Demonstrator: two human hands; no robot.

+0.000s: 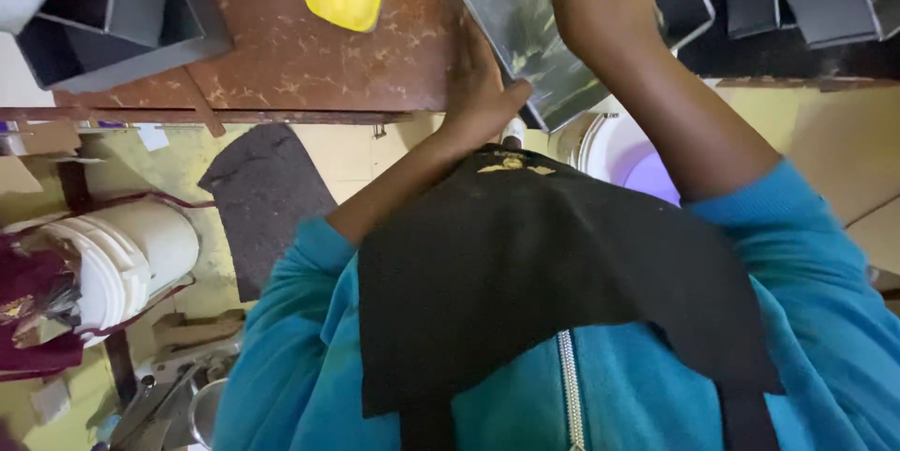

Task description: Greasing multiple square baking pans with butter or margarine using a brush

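Your hands at the metal tin (pixel 534 38).
Left hand (pixel 483 85) lies spread against it; right hand (pixel 600 1) is fisted inside, grip unclear.

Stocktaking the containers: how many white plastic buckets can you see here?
2. One white bucket lies on its side at the left, below the table. Another white bucket shows partly under the person's right forearm, below the metal tin. More may be hidden.
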